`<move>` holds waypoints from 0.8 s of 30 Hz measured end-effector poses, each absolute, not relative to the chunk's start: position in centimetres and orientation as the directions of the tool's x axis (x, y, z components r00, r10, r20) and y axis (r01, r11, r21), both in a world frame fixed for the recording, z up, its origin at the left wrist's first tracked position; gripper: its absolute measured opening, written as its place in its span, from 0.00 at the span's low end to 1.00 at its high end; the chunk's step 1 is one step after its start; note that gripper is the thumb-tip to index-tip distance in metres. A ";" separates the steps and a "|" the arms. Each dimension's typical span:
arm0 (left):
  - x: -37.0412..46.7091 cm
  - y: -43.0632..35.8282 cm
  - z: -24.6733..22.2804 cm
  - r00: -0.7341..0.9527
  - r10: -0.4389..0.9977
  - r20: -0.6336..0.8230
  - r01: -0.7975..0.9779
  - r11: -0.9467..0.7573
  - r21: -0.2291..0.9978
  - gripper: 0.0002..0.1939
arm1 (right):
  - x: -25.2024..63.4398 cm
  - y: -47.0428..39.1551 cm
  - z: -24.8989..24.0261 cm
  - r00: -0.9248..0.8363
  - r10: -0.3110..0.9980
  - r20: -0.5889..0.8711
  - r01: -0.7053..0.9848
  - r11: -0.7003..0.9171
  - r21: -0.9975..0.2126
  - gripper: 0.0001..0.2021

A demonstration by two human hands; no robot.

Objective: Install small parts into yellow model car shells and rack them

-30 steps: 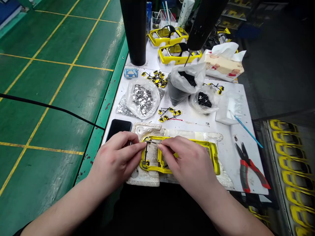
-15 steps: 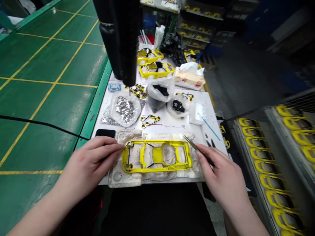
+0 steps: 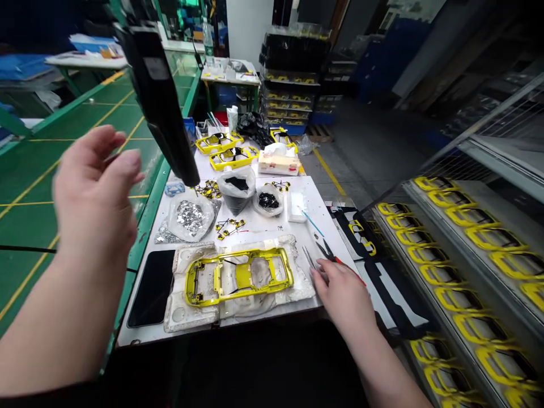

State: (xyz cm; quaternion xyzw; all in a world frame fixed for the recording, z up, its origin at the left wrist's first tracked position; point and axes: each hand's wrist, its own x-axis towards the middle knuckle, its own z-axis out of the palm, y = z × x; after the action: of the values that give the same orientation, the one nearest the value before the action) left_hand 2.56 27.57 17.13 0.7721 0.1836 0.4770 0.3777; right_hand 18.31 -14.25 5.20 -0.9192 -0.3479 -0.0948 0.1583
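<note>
My left hand point(image 3: 96, 192) is raised at the left with its fingers curled but apart, holding nothing. Just to its right hangs a black electric screwdriver point(image 3: 164, 113), its tip pointing down; a gap separates it from the hand. On the table's right side my right hand point(image 3: 344, 292) is low over the tabletop, its fingers around tweezers point(image 3: 309, 258). Beside that hand lie pliers point(image 3: 326, 249) with red handles. A yellow toy-car body shell point(image 3: 244, 276) rests upside down in a whitish moulded holder point(image 3: 182, 317), with neither hand touching it.
Bags of silvery parts point(image 3: 190, 218), black screws or similar bits point(image 3: 236, 184) and black pieces point(image 3: 268, 201) stand behind the holder. A phone or tablet point(image 3: 152, 289) lies left. Yellow car bodies point(image 3: 233, 157) and a tissue pack point(image 3: 278, 160) sit farther back. Racks of yellow frames point(image 3: 442, 272) flank the right.
My left hand has left the car body and risen up and left towards the screwdriver. My right hand has moved away from the shell to beside the pliers. The view has tilted upward.
</note>
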 end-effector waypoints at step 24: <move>25.6 16.1 12.8 0.998 -0.046 -0.048 -0.049 -0.996 -0.068 0.20 | 17.9 -15.6 21.9 0.396 0.916 -0.061 -0.178 0.011 -0.984 0.26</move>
State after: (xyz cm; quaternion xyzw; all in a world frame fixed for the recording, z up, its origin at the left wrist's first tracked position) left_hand 25.59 16.13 12.77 0.9989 -0.0238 -0.0230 -0.0345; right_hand 17.86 -15.57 21.92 -0.5516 -0.3348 0.4359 0.6274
